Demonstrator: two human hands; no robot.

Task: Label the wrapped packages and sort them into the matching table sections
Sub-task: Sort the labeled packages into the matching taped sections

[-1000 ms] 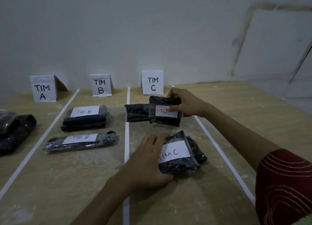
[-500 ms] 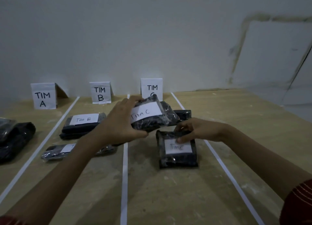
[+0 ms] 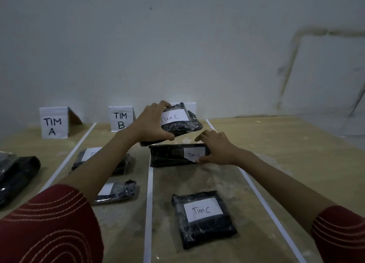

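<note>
Counter [image 3: 286,164]: pale wood in front of me, with white tape lines [image 3: 148,203] splitting it into lanes.
Flat package [image 3: 203,217]: nearest me in the C lane. "Tim C" label up, longer side pointing away from me, slightly skewed.
Long package [image 3: 169,156]: further up the same lane, long axis crosswise, left end on the tape.
Held package [image 3: 177,122]: off the counter at the back of the C lane, label facing me, long axis crosswise and tilted.
Left hand [image 3: 152,126]: clamped on the held package's left end, thumb underneath.
Right hand [image 3: 219,148]: wrapped round the long package's right end, thumb at the near edge.
Signs: TIM A [image 3: 53,122] and TIM B [image 3: 120,119] stand upright at the wall.
</note>
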